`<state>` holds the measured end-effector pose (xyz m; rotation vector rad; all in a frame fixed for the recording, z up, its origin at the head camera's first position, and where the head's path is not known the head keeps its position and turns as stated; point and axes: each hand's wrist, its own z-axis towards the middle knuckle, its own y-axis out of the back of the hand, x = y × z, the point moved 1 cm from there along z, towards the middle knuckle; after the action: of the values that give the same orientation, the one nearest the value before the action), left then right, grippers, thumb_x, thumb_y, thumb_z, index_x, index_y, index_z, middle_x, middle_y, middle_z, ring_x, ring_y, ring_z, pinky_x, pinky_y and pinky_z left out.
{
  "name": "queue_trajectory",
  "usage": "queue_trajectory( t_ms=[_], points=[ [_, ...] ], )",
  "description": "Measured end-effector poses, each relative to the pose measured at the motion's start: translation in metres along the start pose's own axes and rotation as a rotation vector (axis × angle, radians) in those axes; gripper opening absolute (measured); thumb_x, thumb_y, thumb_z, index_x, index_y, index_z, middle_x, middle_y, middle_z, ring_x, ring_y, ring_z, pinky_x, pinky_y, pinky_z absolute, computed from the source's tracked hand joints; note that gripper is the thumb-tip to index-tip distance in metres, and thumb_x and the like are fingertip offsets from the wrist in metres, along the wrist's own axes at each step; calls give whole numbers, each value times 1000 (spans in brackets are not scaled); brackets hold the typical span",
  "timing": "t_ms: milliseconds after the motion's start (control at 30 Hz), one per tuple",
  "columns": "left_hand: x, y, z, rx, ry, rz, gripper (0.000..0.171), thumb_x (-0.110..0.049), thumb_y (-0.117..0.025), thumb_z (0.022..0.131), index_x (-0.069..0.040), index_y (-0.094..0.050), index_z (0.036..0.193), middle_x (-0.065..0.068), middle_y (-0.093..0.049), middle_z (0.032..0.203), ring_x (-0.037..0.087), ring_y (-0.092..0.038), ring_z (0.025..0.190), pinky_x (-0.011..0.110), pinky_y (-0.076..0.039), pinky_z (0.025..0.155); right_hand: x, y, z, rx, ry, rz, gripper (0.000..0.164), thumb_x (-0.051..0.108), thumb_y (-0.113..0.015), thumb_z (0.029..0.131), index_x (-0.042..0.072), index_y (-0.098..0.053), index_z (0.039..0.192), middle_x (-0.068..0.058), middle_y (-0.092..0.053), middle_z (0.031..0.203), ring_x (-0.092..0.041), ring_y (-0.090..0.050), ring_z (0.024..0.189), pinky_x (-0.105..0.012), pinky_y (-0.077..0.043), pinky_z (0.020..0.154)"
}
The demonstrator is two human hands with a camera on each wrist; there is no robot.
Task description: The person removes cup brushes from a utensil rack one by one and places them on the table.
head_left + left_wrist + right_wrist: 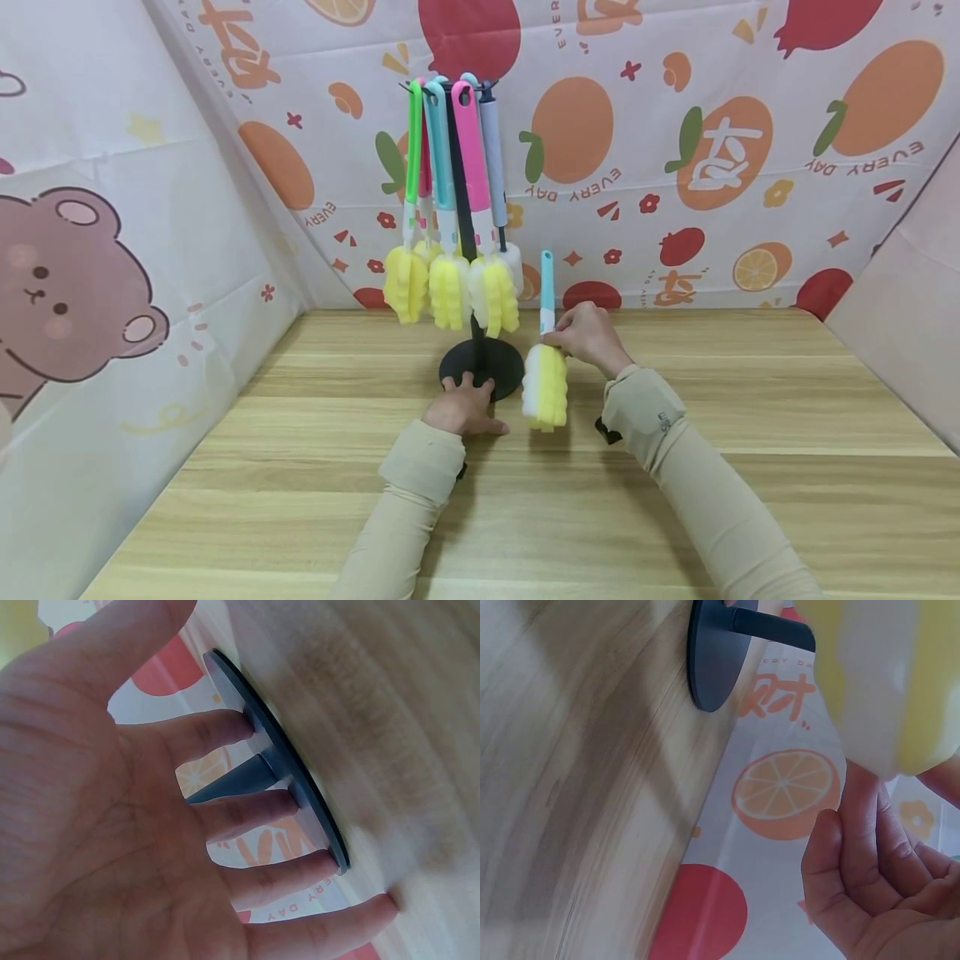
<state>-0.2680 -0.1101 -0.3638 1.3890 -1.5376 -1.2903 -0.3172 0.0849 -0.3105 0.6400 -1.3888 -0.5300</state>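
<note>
The step in hand looks like handling one loose brush (546,368) beside the stand (500,364) while the stand is steadied. The right hand (591,335) pinches the brush at its narrow neck, fingers closed on it just above the sponge head, handle pointing up. The brush is to the right of the stand and a little nearer, apart from the brushes (448,292) hanging by their handles from the stand's top.

The left hand (463,410) is spread wide, gripping nothing; three fingertips touch the near part of the round base, and another finger reaches the desk (750,400).

Whether the sponge's lower end touches the desk is hard to tell, since the head view looks down on it and the right wrist view crops it. I judge that the next move calls for a firm pinch at the neck, light left-hand pressure on the base, and room between this brush and the hanging ones.
</note>
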Motion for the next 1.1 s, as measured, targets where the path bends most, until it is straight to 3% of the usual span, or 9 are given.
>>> queue_trajectory(
  t_ms=[500,1100],
  points=[
    [-1,0,0,1,2,8,79,-54,-63,76,-16,-36,139,23,-27,138,47,-25,117,53,-45,81,-6,-16,0,101,1,-53,18,20,-73,73,3,-67,71,-8,-63,64,-16,-56,54,-21,-40,45],
    [-1,0,0,9,8,4,79,-54,-63,76,-16,-35,139,22,-27,138,46,-24,118,53,-45,81,-6,-33,1,170,-19,-89,20,17,-75,70,3,-62,62,-7,-59,56,-15,-54,50,-21,-42,43]
  ],
)
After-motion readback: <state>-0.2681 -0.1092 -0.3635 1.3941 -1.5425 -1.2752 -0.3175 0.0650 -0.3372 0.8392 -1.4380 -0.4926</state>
